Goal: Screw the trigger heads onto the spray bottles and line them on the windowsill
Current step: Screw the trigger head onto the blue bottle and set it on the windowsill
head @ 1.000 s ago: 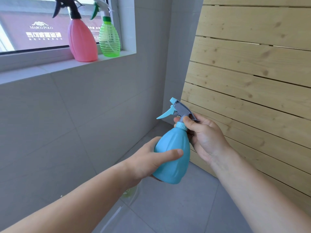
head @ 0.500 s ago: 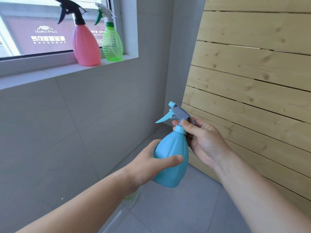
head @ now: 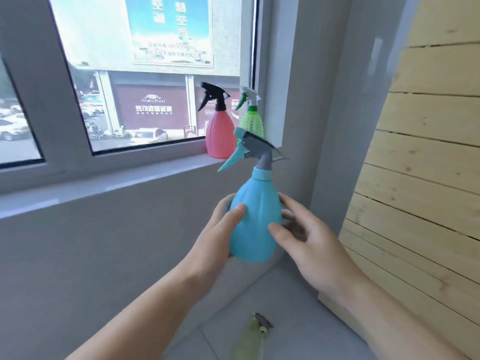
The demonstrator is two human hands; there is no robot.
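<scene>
Two hands meet on the blue bottle [head: 255, 224], which I hold upright in the air, below and in front of the windowsill [head: 124, 181]. My left hand [head: 215, 237] grips its belly, thumb across the front and fingers curled round the back. My right hand [head: 309, 248] lies against the other side with fingers loosely spread and the thumb tip touching the plastic, a light touch rather than a clasp. The grey and blue trigger head [head: 257, 149] sits on the bottle's neck, lever pointing left; I cannot tell whether it is screwed fully tight.

Behind it, at the right end of the sill, a pink bottle [head: 220, 137] with a black sprayer [head: 213, 96] and a green bottle [head: 251, 123] with a white and green sprayer [head: 246, 96] stand side by side, both upright. From my view the blue bottle's head covers the foot of the green one. A slatted wooden panel [head: 420, 178] fills the right side, close by my right forearm. On the grey floor [head: 293, 320] between my wrists lies a pale green thing [head: 255, 333] with a grey piece, too blurred to make out. Through the window [head: 145, 74] a street with parked cars and a dark red shopfront shows.
</scene>
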